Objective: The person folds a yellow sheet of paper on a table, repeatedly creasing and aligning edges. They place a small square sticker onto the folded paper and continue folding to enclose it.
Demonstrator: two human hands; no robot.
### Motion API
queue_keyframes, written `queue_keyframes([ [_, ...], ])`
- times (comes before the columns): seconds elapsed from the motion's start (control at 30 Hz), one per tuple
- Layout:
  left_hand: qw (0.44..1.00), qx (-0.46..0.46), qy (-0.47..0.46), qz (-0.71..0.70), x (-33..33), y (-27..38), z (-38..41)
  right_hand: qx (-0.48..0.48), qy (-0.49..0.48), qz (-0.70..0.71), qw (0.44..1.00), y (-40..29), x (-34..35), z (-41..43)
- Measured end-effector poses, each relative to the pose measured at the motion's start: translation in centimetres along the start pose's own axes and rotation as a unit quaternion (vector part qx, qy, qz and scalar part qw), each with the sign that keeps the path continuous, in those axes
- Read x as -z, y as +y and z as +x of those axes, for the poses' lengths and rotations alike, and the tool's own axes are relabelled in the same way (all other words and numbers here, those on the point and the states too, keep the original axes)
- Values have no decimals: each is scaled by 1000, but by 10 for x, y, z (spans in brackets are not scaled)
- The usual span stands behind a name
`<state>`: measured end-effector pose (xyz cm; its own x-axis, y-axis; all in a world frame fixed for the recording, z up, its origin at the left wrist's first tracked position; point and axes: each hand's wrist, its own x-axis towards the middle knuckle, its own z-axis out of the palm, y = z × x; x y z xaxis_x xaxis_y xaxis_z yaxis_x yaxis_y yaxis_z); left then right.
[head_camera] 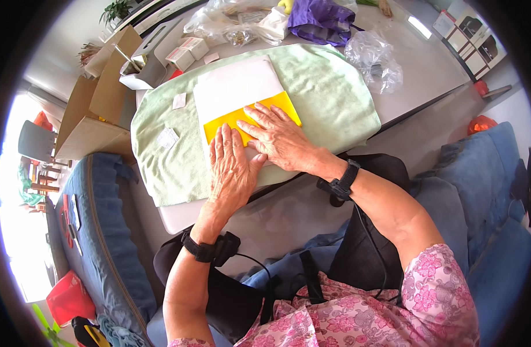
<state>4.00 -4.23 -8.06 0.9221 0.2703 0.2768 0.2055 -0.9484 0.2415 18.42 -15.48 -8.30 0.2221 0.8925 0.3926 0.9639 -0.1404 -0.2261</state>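
Observation:
A yellow sheet (pixel 230 118), perhaps paper or plastic film, lies across the lower part of a white rectangular sheet or board (pixel 239 82). My left hand (pixel 231 173) rests flat at its near left edge, fingers close together and thumb out to the side. My right hand (pixel 276 136) lies palm down over the middle of the yellow sheet, its fingers spread. Neither hand grips anything, and both hide part of the near edge. Beneath everything is a pale green towel (pixel 330 91) on the table.
Left on the towel lie a small pale slip (pixel 179 100) and a crumpled white piece (pixel 167 138). An open cardboard box (pixel 92 126), a grey organizer (pixel 152 71) and small white boxes (pixel 181 58) stand beyond. Farther back are a purple bag (pixel 319 21) and clear plastic bags (pixel 371 56).

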Motion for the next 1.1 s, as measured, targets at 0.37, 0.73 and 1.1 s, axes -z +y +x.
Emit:
queue_keyframes([
  [0.37,1000,5,-2,2,3,2,0,-4,8,7,1000,0,-1,2],
  [0.73,1000,-14,10,15,2,0,-1,-22,23,37,999,1,-5,1],
  [1.1,1000,-10,-13,21,6,0,-2,-44,21,-5,999,2,-8,2],
])
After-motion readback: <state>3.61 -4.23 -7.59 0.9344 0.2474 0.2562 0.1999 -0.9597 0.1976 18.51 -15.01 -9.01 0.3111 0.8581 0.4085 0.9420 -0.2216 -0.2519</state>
